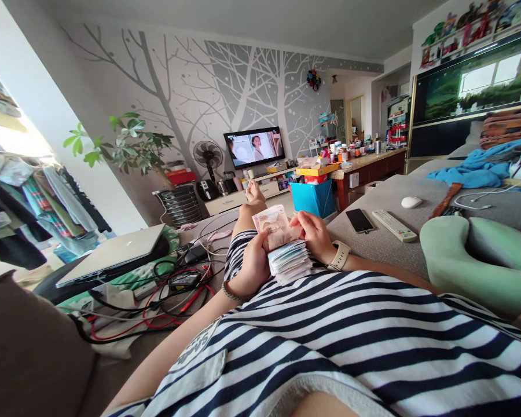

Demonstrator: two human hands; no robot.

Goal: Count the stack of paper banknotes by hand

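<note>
Pinkish banknotes [274,225] are held up over my lap, and their exact number I cannot tell. My left hand [256,260] grips their left side, thumb lying across the front. At their right edge the fingers of my right hand [315,234] are curled and pinch the paper. Just below, a thick stack of pale bluish and white notes [290,263] rests on my striped clothing [312,313], close beside both hands. The hands cover part of the stack's sides and of the notes' lower edges.
On the sofa to the right lie a phone [359,221], a remote control [394,226], a white mouse [411,202] and a green neck pillow [473,260]. Tangled cables [173,295] and a laptop [113,255] lie on the left. A television [255,147] is on ahead.
</note>
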